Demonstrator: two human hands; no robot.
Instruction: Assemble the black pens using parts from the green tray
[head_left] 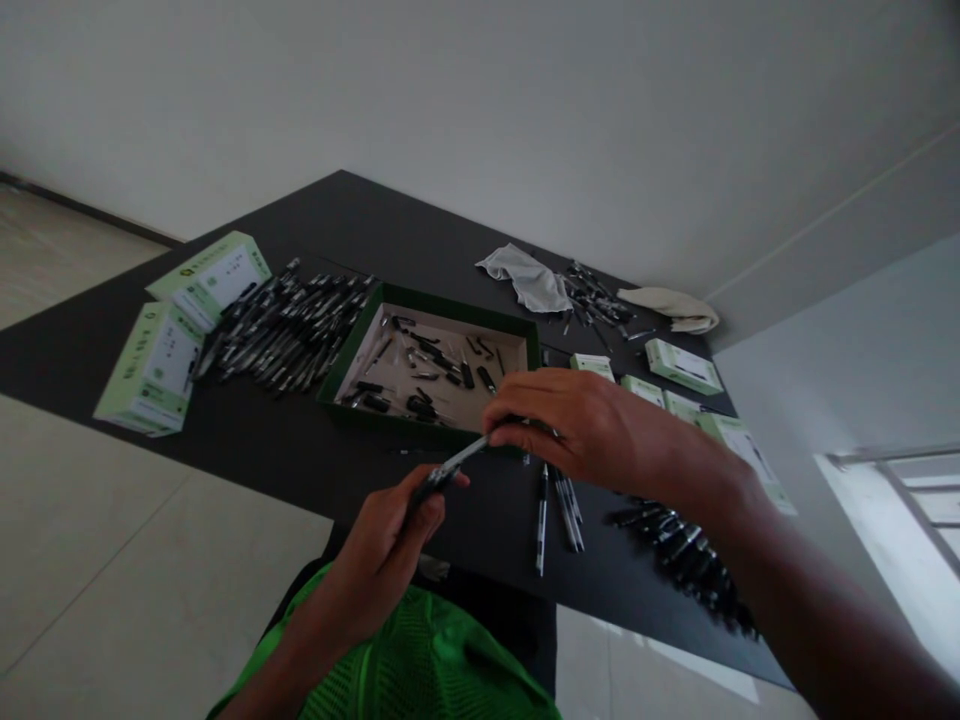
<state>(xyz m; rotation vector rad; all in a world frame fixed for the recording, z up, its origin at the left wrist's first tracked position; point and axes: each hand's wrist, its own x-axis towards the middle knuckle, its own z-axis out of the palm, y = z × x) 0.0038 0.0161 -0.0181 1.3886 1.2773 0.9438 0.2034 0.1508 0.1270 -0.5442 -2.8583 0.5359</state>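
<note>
Between my two hands a pen [465, 455] is held on a slant, its lower end in my left hand and its upper end in my right. My left hand [394, 535] is closed around the dark part of it, near the table's front edge. Fingertips of my right hand [570, 415] pinch the other end; what exactly lies under them is partly hidden. Just beyond, a green-rimmed box lid [352, 345] holds black caps and loose pen parts [442, 365]. Several pens [566, 505] lie on the table below my right hand.
A large pile of pens [292, 325] lies left of the lid, beside green-white boxes [154, 370]. More small boxes [682, 367] stand at right, with black pen parts [686, 550] in front. A grey cloth [529, 278] and a beige cloth [671, 305] lie at the back of the dark table [330, 225].
</note>
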